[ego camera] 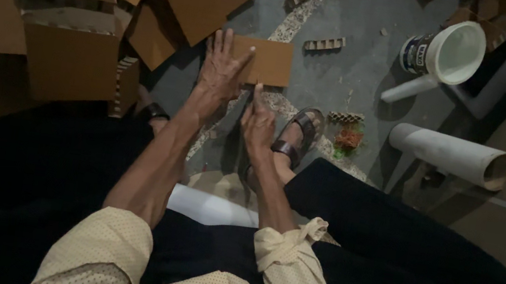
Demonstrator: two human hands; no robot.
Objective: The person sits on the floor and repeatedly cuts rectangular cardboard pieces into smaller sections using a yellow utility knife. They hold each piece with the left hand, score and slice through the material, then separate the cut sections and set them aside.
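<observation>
Hands (222, 71) on cardboard piece (271, 63)

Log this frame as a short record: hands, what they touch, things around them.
left hand: left hand lies flat, fingers spread, on the flat brown rectangular cardboard piece
right hand: right hand touches the piece's near edge with a fingertip
surface: grey concrete floor
left of hands: pile of brown corrugated cardboard pieces
right of hands: white plastic bucket on its side, white cylindrical tube
footwear: brown strapped sandal
</observation>
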